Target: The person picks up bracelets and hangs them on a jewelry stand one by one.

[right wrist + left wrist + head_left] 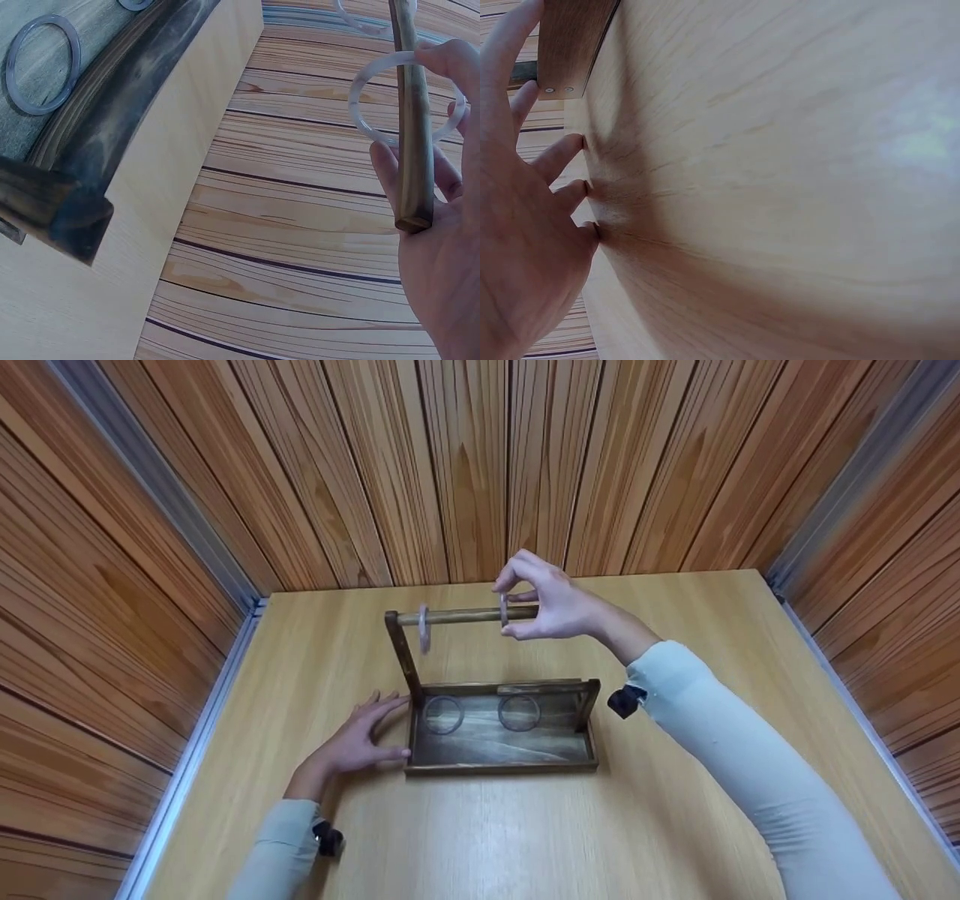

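My right hand (551, 600) pinches a pale bangle (504, 611) between thumb and fingers. In the right wrist view this bangle encircles a wooden rod (414, 142), whose free end points toward the palm. A second bangle (424, 630) hangs on the same rod, near the tall left post (405, 656). Two more bangles lie in the dark wooden tray below, one on the left (443, 733) and one in the middle (519, 730). With fingers spread, my left hand (354, 744) touches the tray's left end; its other fingertips rest on the table in the left wrist view.
The tray (502, 769) is the base of the stand and sits on a light wood table (480, 832). A shorter post (589, 705) with a lower rod (541, 688) rises at its right end. Wood-plank walls (465, 472) enclose the table at the back and sides.
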`<state>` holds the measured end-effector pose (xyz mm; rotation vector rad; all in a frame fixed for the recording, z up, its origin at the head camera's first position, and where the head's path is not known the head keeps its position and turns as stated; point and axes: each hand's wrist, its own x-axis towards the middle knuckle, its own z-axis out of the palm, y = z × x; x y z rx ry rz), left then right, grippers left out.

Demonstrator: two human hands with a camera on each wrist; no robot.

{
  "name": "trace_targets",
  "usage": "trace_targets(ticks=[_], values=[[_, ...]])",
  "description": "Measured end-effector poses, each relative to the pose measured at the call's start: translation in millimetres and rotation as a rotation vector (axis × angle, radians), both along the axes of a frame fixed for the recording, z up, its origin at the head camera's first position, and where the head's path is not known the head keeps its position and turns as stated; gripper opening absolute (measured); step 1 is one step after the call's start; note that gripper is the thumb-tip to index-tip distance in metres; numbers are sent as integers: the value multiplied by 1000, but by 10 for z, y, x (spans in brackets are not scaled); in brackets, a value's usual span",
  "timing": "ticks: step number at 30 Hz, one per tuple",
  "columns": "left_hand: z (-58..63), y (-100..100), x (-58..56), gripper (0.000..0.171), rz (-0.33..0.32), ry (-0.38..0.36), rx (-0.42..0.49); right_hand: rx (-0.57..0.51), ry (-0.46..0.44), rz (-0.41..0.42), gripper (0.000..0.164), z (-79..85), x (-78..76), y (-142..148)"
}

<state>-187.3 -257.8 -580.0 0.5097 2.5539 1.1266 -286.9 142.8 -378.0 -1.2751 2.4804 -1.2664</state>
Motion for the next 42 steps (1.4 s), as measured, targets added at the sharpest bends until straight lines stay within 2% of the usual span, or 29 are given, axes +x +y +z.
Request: trace_targets(ticks=[11,20,33,42], values=[[-26,-29,-14,95,-7,10,7,20,22,29,48,93,-8,-150],[-20,-30,-19,94,-2,17,-5,28,-11,36,47,125,19,-299],[-8,-22,-18,94,4,16,-2,66,66,36,50,139,28,-365],[-4,-34,-19,93,-5,16,23,165,150,-2,53,133,39,-414]])
